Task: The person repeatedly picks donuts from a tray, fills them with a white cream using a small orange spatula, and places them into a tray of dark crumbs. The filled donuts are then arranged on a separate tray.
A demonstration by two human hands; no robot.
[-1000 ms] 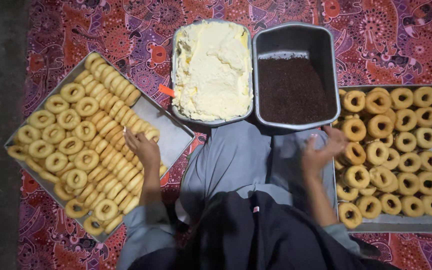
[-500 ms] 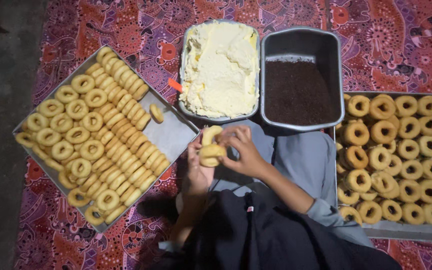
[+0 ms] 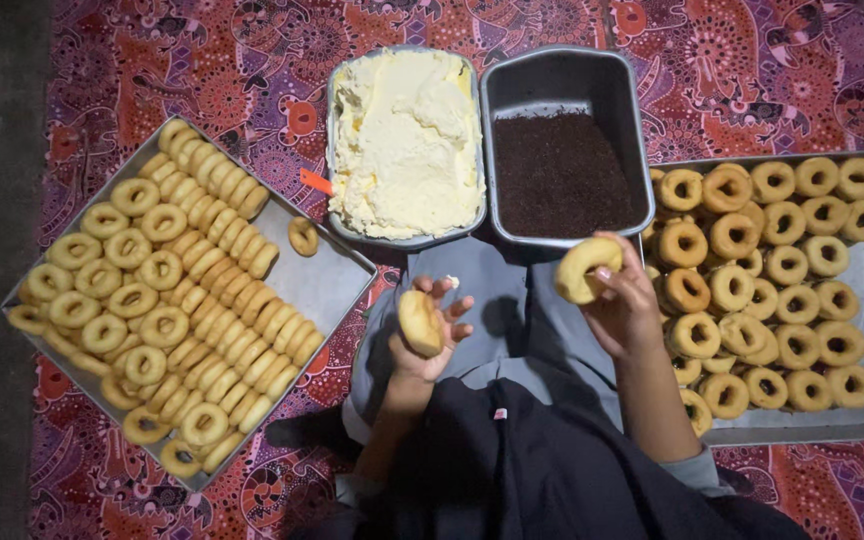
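The doughnut half point(image 3: 420, 322) lies in my left hand point(image 3: 430, 335), over my lap, its long axis running up and slightly left, fingers curled loosely round it. My right hand point(image 3: 624, 305) grips the other half point(image 3: 588, 268), tilted toward the tin of chocolate sprinkles point(image 3: 564, 170). Half a second ago both hands met on one doughnut; now they are well apart. The cream tub point(image 3: 404, 140) sits beside the tin, trays point(image 3: 337, 280) of doughnuts on either side.
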